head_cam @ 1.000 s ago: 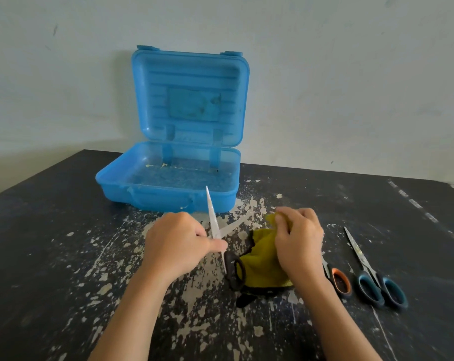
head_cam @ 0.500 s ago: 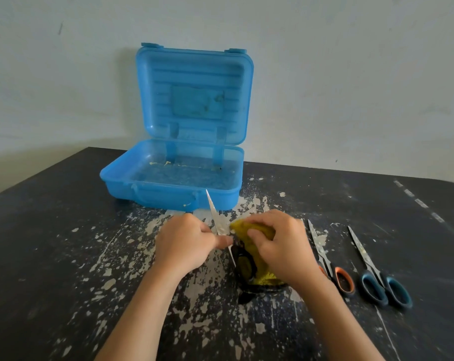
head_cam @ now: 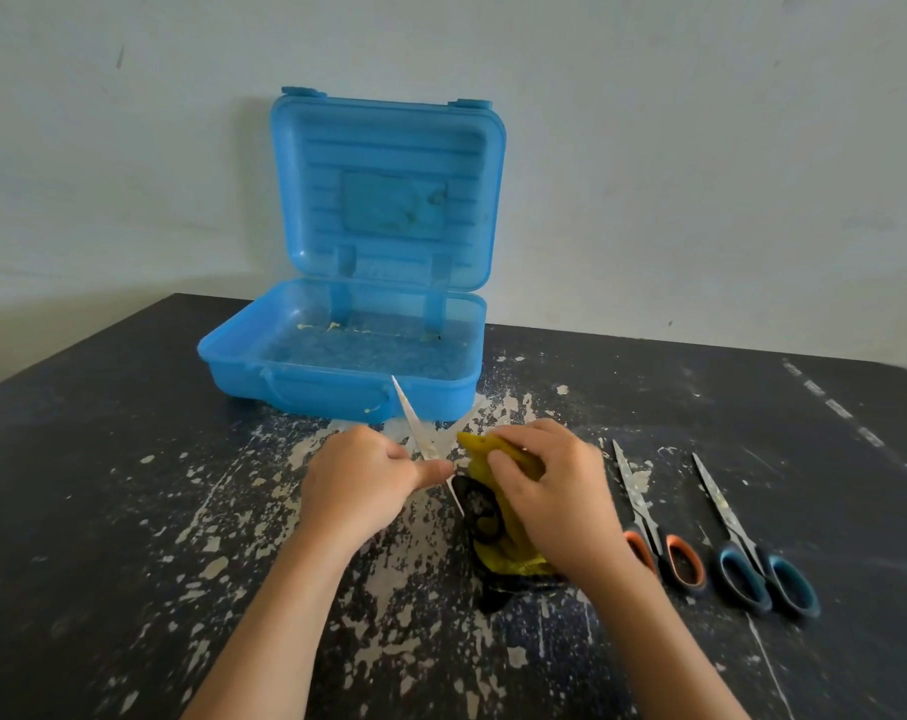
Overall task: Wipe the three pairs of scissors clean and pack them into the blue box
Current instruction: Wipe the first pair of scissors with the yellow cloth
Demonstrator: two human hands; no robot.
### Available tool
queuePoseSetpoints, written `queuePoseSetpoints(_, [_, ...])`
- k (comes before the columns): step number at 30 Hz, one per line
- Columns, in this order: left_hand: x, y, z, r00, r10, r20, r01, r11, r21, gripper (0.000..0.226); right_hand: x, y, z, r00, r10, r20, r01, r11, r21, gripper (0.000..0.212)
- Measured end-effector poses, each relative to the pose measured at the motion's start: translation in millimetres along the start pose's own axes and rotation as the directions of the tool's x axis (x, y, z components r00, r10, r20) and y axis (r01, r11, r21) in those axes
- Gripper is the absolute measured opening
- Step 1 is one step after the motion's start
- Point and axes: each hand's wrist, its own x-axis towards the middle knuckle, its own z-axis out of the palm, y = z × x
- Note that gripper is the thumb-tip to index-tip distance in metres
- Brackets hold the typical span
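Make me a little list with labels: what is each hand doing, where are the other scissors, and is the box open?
left hand: holds the black-handled scissors, blades spread open
right hand: presses the yellow cloth onto those scissors
orange-handled scissors: flat on the table, right of the hands
blue-handled scissors: flat on the table, furthest right
blue box: open, lid upright, no scissors inside

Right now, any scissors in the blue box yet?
No: the blue box holds no scissors; two pairs lie on the table, and the third is in the left hand.
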Motion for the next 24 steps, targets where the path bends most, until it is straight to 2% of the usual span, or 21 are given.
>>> queuePoseSetpoints(3, [-3.5,1.8,0.0,1.000,-0.016,0.010,0.017,0.997,-0.078,0.055,-3.8,-4.3,9.9,0.991,-0.058,0.121,0.059,0.998,-0.006,0.013])
queuePoseSetpoints(6, [-5.7,3.9,1.2,0.995,-0.088,0.051,0.100,0.932,-0.348,0.060,-4.5,-2.7,9.7,0.986,-0.077,0.149,0.080,0.997,-0.019,0.012])
queuePoseSetpoints(7, [-6.2,5.2,1.4,0.993,-0.090,0.071,0.111,0.917,-0.384,0.057,-5.0,-2.5,9.6,0.984,-0.080,0.160,0.084,0.996,-0.021,0.013])
queuePoseSetpoints(13, [-6.9,7.1,3.0,0.979,-0.086,0.184,0.148,0.922,-0.357,0.047,-1.7,-3.3,-3.1,0.957,-0.017,0.289,0.023,1.000,-0.020,0.015])
queuePoseSetpoints(16, [-8.2,9.4,3.4,0.977,-0.041,0.212,0.123,0.912,-0.392,0.047,-0.2,-2.3,-10.0,0.979,0.055,0.197,-0.063,0.997,0.039,0.013])
queuePoseSetpoints(18, [-8.9,9.3,0.6,0.977,-0.033,0.211,0.114,0.916,-0.385,0.048,0.9,0.7,-10.8,0.989,0.140,0.055,-0.146,0.980,0.138,0.017])
queuePoseSetpoints(20, [-9.0,7.5,-2.6,0.976,-0.023,0.216,0.103,0.924,-0.369,0.057,2.4,5.7,-11.4,0.969,0.236,-0.077,-0.208,0.940,0.269,0.021])
queuePoseSetpoints(22, [-8.5,6.6,-4.1,0.974,-0.009,0.228,0.088,0.938,-0.337,0.059,3.4,11.6,-12.0,0.950,0.284,-0.133,-0.217,0.901,0.375,0.024])
queuePoseSetpoints(24, [-8.8,7.7,-4.5,0.974,-0.011,0.225,0.081,0.949,-0.304,0.064,3.4,12.0,-12.9,0.952,0.266,-0.152,-0.179,0.886,0.428,0.027])
